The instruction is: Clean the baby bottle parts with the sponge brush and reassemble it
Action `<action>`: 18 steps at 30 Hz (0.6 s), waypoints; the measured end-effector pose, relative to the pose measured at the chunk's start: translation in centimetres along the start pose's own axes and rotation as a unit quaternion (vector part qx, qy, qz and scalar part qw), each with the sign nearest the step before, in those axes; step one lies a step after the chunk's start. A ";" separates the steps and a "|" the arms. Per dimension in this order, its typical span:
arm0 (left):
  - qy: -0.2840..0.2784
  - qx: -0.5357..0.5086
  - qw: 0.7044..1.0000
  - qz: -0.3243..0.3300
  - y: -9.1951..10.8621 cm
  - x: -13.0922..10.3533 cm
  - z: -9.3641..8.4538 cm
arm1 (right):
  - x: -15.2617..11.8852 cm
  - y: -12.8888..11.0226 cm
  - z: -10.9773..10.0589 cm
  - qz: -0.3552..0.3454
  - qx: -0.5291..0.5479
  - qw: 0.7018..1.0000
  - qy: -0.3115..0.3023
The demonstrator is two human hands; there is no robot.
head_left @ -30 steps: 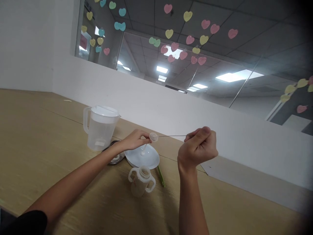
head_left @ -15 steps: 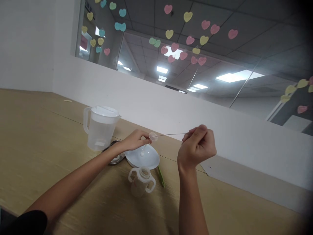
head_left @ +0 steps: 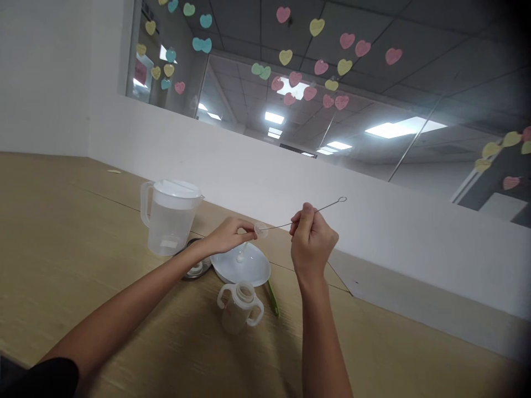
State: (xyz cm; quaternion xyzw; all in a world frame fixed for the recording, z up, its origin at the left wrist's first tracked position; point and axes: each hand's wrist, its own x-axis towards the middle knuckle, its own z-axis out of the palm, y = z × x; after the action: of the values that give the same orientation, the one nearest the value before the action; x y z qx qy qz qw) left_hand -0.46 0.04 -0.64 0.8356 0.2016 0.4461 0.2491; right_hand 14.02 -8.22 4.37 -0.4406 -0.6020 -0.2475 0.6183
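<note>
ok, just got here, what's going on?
A person is working two-handed above the table. The left hand holds a small translucent piece; the right hand grips a thin wire with a loop at one end, its other end meeting the piece. Whether it goes right through isn't clear. Below, a two-handled cup stands with its top open, in front of a white bowl. A lidded pitcher stands to the left.

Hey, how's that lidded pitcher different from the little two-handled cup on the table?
The pitcher looks larger; the cup is smaller. The pitcher has one handle, the cup two. The pitcher wears its lid, while the cup's mouth is open. Both are whitish, see-through and standing on the table.
</note>
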 end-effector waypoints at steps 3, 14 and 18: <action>0.003 0.000 1.000 0.005 -0.1 0.0 0.0 | 0.1 0.2 -0.2 -0.010 -0.021 1.000 0.008; 0.022 -0.051 0.998 0.004 0.0 0.2 0.1 | 0.1 0.2 0.0 0.037 0.063 0.993 -0.091; 0.035 -0.067 0.997 0.013 -0.2 0.3 0.2 | -0.1 0.6 0.5 0.047 0.074 0.991 -0.100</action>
State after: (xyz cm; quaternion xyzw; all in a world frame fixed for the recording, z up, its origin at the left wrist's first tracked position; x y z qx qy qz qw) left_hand -0.16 0.36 -0.68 0.8035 0.1683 0.4909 0.2916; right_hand 14.24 -7.50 4.05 -0.4437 -0.6558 -0.1276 0.5973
